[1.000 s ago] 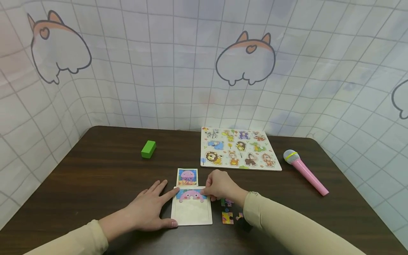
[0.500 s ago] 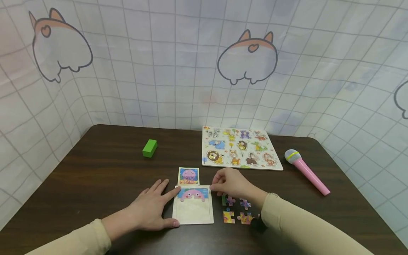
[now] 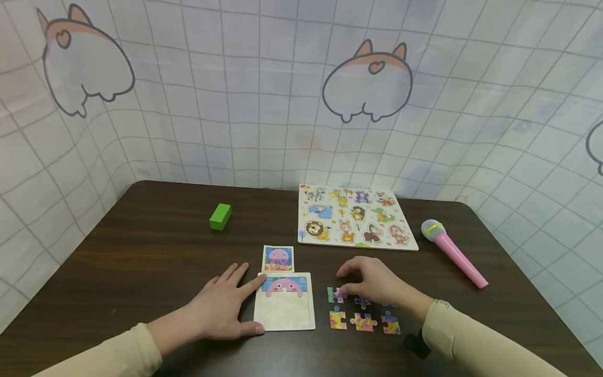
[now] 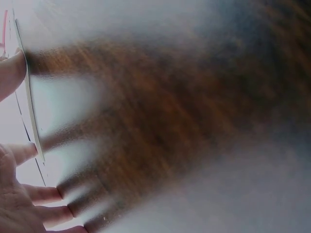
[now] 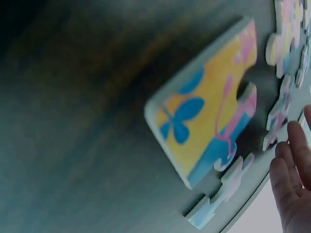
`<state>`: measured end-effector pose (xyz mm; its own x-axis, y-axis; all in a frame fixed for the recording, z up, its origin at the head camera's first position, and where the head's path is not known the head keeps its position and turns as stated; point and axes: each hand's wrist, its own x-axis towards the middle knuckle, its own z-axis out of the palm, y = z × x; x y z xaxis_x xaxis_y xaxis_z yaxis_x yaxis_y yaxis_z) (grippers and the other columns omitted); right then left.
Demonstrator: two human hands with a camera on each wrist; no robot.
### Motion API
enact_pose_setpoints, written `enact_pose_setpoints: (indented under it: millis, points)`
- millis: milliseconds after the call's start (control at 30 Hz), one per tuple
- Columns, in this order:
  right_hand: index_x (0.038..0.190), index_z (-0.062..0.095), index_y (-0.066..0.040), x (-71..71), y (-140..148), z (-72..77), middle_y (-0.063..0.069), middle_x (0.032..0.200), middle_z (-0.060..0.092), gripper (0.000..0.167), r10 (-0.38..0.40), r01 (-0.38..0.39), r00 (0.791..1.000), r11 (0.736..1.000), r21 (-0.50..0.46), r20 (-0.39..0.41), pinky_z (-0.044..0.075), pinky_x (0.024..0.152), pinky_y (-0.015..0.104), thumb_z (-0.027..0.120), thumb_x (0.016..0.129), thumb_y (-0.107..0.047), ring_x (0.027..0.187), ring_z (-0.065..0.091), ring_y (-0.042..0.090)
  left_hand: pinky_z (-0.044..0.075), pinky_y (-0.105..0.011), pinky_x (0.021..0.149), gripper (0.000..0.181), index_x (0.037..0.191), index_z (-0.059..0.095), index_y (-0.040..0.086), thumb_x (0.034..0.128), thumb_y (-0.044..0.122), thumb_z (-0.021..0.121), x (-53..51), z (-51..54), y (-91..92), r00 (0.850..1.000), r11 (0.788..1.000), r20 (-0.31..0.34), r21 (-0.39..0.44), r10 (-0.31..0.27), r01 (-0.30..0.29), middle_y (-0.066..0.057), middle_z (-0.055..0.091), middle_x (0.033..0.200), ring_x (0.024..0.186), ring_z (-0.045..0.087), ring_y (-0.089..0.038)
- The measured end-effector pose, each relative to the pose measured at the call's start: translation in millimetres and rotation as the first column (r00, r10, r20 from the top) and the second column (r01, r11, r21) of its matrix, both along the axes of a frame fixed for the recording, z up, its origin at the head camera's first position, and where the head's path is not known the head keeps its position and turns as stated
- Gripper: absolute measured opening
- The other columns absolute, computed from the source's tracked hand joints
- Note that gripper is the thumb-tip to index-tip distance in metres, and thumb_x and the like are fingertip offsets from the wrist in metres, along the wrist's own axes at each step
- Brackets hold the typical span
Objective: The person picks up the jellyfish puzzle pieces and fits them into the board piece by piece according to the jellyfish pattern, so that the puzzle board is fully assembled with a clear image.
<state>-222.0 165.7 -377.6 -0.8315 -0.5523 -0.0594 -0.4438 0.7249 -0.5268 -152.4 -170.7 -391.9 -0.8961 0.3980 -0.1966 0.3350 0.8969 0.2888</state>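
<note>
A square puzzle tray has joined pieces across its top, showing a pink face on blue. My left hand lies spread at the tray's left side, index finger and thumb on its edge; the left wrist view shows that hand flat beside the thin edge. Right of the tray, loose puzzle pieces lie in two rows. My right hand is over the upper row, fingers bent and parted, thumb by the upper left piece. In the right wrist view, the hand is beyond a yellow and blue piece.
A jellyfish picture card touches the tray's far edge. Behind are a green block at the left and an animal puzzle board to the right. A pink toy microphone lies at the far right.
My right hand has moved from the tray's upper right corner rightward to above the loose pieces, and its fingers have parted. The left hand has stayed on the tray's edge.
</note>
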Motion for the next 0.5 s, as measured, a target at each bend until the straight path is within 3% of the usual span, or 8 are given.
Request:
enact_pose_setpoints:
  millis: [167,500]
  points:
    - [0.101,0.077,-0.015,3.6,-3.8,-2.4,-0.001,0.107,0.068,0.022,0.063,-0.062,0.997,0.998,0.03,-0.053,0.053,0.091,0.041,0.085,0.085,-0.028,0.104,0.061,0.02,0.034,-0.074,0.108,0.099,0.158,0.041,0.021,0.0787,0.072,0.071,-0.3,0.9,0.4,1.0,1.0,0.005,0.004,0.0,0.0,-0.027,0.03,0.163,0.151,0.028,-0.051]
    - [0.087,0.068,-0.017,8.7,-11.6,-6.8,-0.004,0.094,0.062,0.021,0.079,-0.075,0.991,0.997,0.033,-0.109,0.048,0.078,0.031,0.088,0.082,-0.022,0.088,0.054,0.014,0.034,-0.074,0.108,0.099,0.158,0.04,0.021,0.0793,0.073,0.071,-1.2,0.3,0.2,1.0,1.0,0.002,0.007,-0.009,0.009,-0.027,0.03,0.163,0.151,0.028,-0.051]
